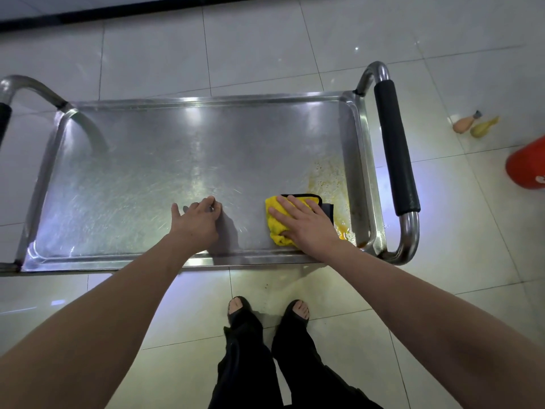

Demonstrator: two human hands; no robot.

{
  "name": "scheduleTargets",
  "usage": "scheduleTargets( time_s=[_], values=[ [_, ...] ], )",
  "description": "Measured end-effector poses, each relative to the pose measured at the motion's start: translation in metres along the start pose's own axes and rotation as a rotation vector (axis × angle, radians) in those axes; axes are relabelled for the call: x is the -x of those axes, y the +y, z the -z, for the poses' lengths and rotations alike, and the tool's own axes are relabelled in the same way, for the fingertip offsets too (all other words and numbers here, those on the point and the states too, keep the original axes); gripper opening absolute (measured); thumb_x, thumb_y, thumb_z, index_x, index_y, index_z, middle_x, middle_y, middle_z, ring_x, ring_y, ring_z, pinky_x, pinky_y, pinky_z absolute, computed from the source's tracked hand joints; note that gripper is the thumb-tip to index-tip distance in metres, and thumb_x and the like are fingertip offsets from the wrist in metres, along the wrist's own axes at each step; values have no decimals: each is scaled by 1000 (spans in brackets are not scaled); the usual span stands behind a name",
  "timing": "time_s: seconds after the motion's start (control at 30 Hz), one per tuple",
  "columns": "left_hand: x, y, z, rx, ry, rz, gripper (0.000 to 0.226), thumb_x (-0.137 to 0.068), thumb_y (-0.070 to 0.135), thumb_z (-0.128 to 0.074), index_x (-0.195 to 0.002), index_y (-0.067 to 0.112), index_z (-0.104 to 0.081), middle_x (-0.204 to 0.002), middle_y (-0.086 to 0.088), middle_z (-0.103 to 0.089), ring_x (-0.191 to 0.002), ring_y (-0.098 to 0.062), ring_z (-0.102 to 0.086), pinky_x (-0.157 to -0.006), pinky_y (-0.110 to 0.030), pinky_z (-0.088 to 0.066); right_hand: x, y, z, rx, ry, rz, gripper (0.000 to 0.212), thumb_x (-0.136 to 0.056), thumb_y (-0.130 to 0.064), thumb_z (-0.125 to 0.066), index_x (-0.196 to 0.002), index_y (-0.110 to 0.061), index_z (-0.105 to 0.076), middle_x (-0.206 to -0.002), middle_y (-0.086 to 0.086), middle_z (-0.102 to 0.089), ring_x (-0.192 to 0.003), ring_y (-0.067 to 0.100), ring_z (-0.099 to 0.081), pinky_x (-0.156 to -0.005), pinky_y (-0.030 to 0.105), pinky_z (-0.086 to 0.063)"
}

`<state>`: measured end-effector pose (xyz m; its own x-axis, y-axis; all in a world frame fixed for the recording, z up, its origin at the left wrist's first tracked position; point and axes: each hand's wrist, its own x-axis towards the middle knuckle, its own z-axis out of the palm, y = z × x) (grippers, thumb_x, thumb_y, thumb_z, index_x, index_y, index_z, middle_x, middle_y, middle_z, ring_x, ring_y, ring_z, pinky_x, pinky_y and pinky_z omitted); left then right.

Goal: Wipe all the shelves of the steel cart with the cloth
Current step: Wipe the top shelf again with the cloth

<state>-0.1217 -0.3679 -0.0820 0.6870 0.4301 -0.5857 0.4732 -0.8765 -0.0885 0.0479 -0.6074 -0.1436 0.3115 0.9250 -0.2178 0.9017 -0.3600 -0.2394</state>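
The steel cart's top shelf point(132, 160) lies below me, a scratched metal tray with a raised rim. A yellow cloth point(275, 224) with a dark grey backing sits near the shelf's front right corner. My right hand point(306, 224) lies flat on the cloth, pressing it onto the steel. An orange-yellow stain point(330, 175) spreads on the shelf just behind and to the right of the cloth. My left hand point(197, 219) rests on bare steel near the front middle, fingers bent with their tips on the surface and holding nothing.
Padded black handles stand at the cart's right end point(395, 154) and left end point(4, 119). On the tiled floor to the right lie two small bottles point(472, 125) and a red object point(528, 166). My feet point(265, 311) stand close to the cart's front edge.
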Motion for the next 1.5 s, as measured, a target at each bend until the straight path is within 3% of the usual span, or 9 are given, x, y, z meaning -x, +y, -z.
scheduleTargets(
  time_s=[0.13, 0.33, 0.57, 0.7, 0.83, 1.0, 1.13, 1.23, 1.5],
  values=[
    [-1, -3, 1, -5, -10, -2, 68, -93, 23, -46, -157, 25, -23, -163, 4, -16, -144, -23, -29, -115, -71, -13, -31, 4, 15, 3, -52, -27, 62, -108, -48, -43, -165, -39, -19, -175, -6, -7, -161, 21, -9, -127, 49, -8],
    [-2, -7, 6, -34, -4, -47, 67, -90, 23, -46, -154, 26, -24, -156, 3, -24, -137, -22, -35, -112, -70, -15, -48, 2, 27, 27, -100, -55, 63, -109, -50, -36, -165, -40, -11, -175, -6, 1, -162, 22, -2, -127, 49, -4],
    [-5, -10, 19, 13, -44, -75, 57, -93, 23, -42, -148, 27, -31, -153, 3, -31, -132, -24, -42, -111, -69, -19, -42, -15, 47, -24, -152, -111, 62, -109, -44, -42, -165, -35, -18, -176, 0, 2, -162, 26, 1, -127, 54, -2],
    [-3, -10, 15, 103, -33, -43, 56, -96, 25, -41, -152, 26, -32, -158, 4, -27, -136, -24, -39, -113, -66, -20, -24, -15, 57, -172, -2, -184, 48, -106, -37, -51, -154, -29, -47, -173, 9, -19, -159, 31, -19, -125, 56, -21],
    [1, -6, 13, 125, 42, -10, 55, -97, 29, -41, -151, 26, -37, -156, 5, -33, -137, -22, -40, -116, -62, -19, 7, -1, 68, -292, 184, -262, 42, -101, -31, -51, -139, -20, -63, -156, 12, -49, -140, 36, -51, -107, 57, -48],
    [-5, 22, 15, 292, 213, 3, 42, -98, 30, -46, -140, 27, -52, -147, 1, -47, -138, -26, -40, -114, -66, -19, 46, 6, 91, -297, 365, -321, 36, -101, -21, -56, -135, -18, -65, -143, 6, -60, -126, 30, -59, -100, 53, -53],
    [-16, 44, 16, 351, 357, -257, 46, -96, 33, -42, -136, 18, -60, -137, -10, -58, -124, -36, -55, -104, -53, -43, 62, 15, 106, -229, 566, -332, 29, -98, -12, -58, -123, -16, -71, -130, 3, -66, -122, 27, -61, -101, 49, -49],
    [-28, 66, 19, 384, 381, -381, 48, -98, 34, -42, -139, 16, -59, -137, -12, -59, -123, -36, -58, -100, -52, -49, 71, 37, 122, -162, 682, -407, 24, -99, -13, -59, -118, -17, -73, -128, 0, -67, -124, 23, -59, -104, 46, -45],
    [-45, 118, 11, 237, 334, -428, 54, -103, 49, -27, -148, 28, -51, -156, -5, -45, -141, -30, -45, -112, -53, -39, 85, 95, 137, -194, 715, -677, 28, -96, -14, -62, -124, -18, -68, -126, 3, -62, -117, 28, -54, -95, 46, -48]
  ],
)
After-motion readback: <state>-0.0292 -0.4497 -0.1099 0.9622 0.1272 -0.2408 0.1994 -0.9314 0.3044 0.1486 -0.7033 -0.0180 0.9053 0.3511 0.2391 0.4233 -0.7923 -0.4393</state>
